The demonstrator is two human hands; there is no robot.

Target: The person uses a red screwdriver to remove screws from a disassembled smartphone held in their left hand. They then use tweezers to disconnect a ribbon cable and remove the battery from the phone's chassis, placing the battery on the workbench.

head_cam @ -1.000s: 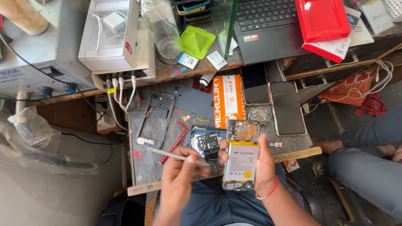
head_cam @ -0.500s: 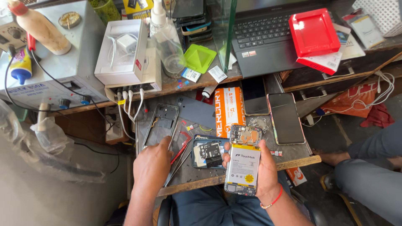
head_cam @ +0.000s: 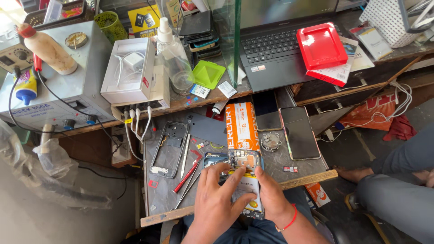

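Yellow-batteried opened phone [head_cam: 246, 183] sits at the board's near edge, gripped by the right hand [head_cam: 271, 196]; the left hand [head_cam: 217, 201], tool-free since a second ago, now presses fingers on it; red screwdriver [head_cam: 189, 171] beside; frame [head_cam: 169, 148] beyond.

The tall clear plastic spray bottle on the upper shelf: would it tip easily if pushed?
Probably yes: the tall clear plastic spray bottle stands upright, narrow and high. It looks nearly empty, so likely light. The white box beside it might stop a fall leftward.
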